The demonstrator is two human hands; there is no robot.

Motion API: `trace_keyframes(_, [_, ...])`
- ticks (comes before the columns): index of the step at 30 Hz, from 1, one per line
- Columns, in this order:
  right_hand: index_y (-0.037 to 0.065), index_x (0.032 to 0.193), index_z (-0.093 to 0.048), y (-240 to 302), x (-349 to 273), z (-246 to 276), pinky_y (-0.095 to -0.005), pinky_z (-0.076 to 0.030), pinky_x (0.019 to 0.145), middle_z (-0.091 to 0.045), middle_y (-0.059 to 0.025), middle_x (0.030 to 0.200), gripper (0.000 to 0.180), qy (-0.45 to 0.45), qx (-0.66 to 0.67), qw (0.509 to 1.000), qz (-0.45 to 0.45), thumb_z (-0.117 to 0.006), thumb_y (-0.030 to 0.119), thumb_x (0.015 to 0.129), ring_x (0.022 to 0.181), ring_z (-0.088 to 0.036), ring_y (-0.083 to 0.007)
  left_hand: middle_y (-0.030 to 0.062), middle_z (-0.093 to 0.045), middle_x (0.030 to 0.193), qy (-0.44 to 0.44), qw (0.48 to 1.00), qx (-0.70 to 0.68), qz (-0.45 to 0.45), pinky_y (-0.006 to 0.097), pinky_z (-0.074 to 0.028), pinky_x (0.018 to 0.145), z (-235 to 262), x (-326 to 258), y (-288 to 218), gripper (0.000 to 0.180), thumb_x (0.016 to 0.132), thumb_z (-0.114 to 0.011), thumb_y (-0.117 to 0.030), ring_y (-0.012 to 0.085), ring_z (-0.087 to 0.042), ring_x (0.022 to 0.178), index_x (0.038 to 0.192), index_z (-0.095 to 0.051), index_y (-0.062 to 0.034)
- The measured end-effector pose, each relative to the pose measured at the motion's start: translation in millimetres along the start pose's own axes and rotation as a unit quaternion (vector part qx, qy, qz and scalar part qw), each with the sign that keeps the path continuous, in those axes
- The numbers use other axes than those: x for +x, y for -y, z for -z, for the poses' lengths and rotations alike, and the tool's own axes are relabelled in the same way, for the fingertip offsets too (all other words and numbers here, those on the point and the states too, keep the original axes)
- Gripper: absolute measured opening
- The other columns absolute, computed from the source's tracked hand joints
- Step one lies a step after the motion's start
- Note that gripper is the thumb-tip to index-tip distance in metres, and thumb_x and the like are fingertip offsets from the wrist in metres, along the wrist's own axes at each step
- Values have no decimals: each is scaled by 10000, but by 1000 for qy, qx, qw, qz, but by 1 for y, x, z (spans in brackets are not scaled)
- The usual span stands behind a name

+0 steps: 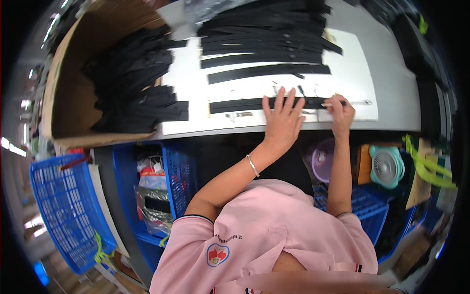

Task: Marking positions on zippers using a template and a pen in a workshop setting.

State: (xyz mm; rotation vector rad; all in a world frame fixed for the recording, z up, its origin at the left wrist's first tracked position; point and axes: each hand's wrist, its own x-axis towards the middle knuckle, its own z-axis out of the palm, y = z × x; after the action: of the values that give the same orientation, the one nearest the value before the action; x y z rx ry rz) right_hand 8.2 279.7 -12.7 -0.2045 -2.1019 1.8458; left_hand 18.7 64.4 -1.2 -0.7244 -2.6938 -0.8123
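A narrow black fabric strip [235, 106] lies across a white board [186, 90] near the table's front edge. My left hand [284, 120] rests flat on it with the fingers spread, a silver bangle on the wrist. At the strip's right end, my right hand [341, 111] is closed in a pinch around a slim, pen-like stick [361, 102]; the fingers partly cover it, so its kind is unclear. A single black strip [264, 73] lies just beyond, and behind it many more black strips [259, 29] are laid side by side.
A cardboard box [63, 98] heaped with black strips [137, 73] stands at the left of the board. Below the table are blue plastic baskets [68, 210], a purple basin [323, 161] and a small teal fan [387, 166]. Dark bundles lie along the right edge.
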Motion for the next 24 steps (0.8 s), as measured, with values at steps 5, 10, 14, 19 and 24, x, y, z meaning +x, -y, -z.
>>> trace_keyframes(5, [4, 902, -711, -2, 1, -5, -193, -426, 603, -707, -33, 840, 224, -19, 17, 1000, -9, -610, 155, 1033, 677, -561, -46, 184, -455, 1540, -10, 999, -31, -15, 745, -133, 1143, -3, 38, 32, 520, 984, -648, -336, 371, -349, 1478, 1420, -563, -66])
trace_keyframes(10, [-1, 941, -727, -3, 4, -5, -188, -398, 581, -697, -27, 823, 227, -26, -2, 1000, 3, -618, 172, 1038, 641, -527, -41, 202, -458, 1549, -23, 993, -112, 25, 655, -119, 1212, 22, 41, 56, 455, 978, -629, -198, 393, -342, 1497, 1409, -567, -67])
trace_keyframes(14, [-2, 961, -734, 3, 6, -9, -193, -400, 580, -678, -24, 790, 240, -21, -15, 1000, -1, -618, 190, 1045, 629, -520, -41, 219, -523, 1457, -89, 995, -21, 49, 694, -108, 1203, 72, -14, 106, 513, 807, -542, 82, 408, -378, 1471, 1304, -618, -21])
trace_keyframes(19, [-7, 1001, -741, 6, 4, -8, -201, -397, 571, -659, -25, 759, 265, -27, -46, 999, -6, -607, 214, 1057, 615, -497, -39, 184, -492, 1513, -80, 954, 230, 177, 666, -90, 1221, 141, -82, 178, 605, 823, -522, 122, 384, -313, 1518, 1402, -573, -47])
trace_keyframes(24, [-8, 1030, -736, 4, 7, -8, -197, -383, 564, -655, -24, 756, 256, -22, -61, 998, -1, -603, 209, 1059, 611, -481, -35, 79, -697, 1271, -124, 931, 273, 206, 591, -173, 1235, 172, -94, 204, 243, 930, -651, -54, 289, -541, 1353, 1158, -734, -64])
